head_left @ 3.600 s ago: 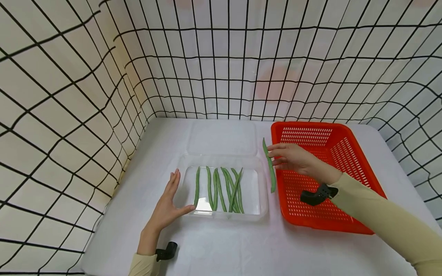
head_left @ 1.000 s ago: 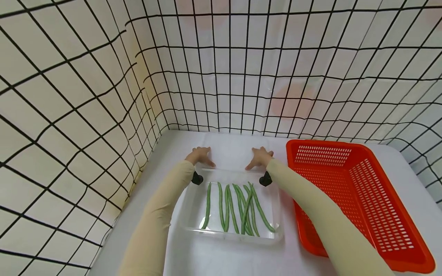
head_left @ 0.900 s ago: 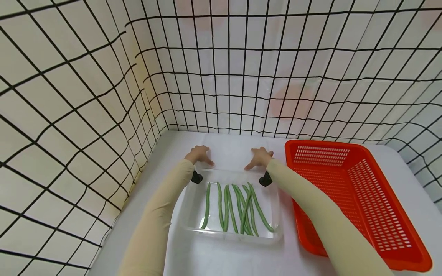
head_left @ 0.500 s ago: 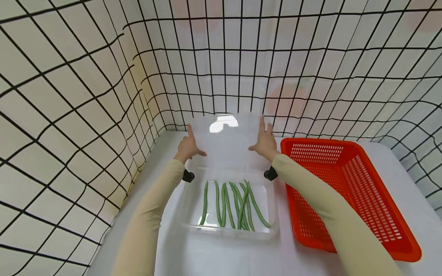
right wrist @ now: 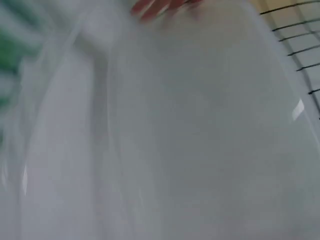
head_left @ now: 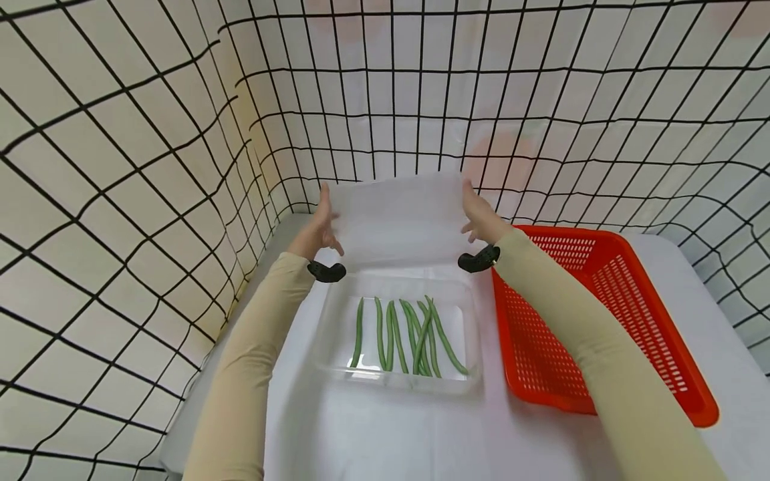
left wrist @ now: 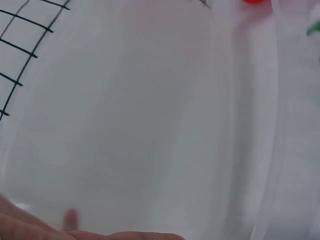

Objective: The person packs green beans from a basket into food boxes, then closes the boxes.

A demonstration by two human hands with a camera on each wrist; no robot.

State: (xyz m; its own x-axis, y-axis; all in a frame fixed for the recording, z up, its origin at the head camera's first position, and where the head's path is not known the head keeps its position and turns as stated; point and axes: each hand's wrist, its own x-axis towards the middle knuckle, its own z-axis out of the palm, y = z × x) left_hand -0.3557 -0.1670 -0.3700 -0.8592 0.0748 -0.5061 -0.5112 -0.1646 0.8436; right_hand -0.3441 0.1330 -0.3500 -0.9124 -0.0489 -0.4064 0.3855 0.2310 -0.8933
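Note:
Between both hands a clear plastic lid (head_left: pixel 400 217) is held up and tilted, behind the container. My left hand (head_left: pixel 319 228) grips its left side edge, and the right hand (head_left: pixel 483 217) grips the opposite edge. The lid (left wrist: pixel 130 115) fills most of the left wrist view, with part of the left hand (left wrist: pixel 90 234) along the bottom. Blurred fingers (right wrist: pixel 160 7) appear at the top of the right wrist view, past the lid (right wrist: pixel 215 130). In front stands a clear plastic container (head_left: pixel 397 386), uncovered, with several green beans (head_left: pixel 390 337) lying lengthwise, some crossing.
A red perforated basket (head_left: pixel 607 321) stands right of the container, partly under the right sleeve (head_left: pixel 577 327). Black wire mesh (head_left: pixel 394 113) rises behind the white table (head_left: pixel 385 441) and along both sides.
The right hand had a green bean beside the basket; another bean now lies in the container. Both hands moved to the lid on the table behind and raised it, tilting it up.

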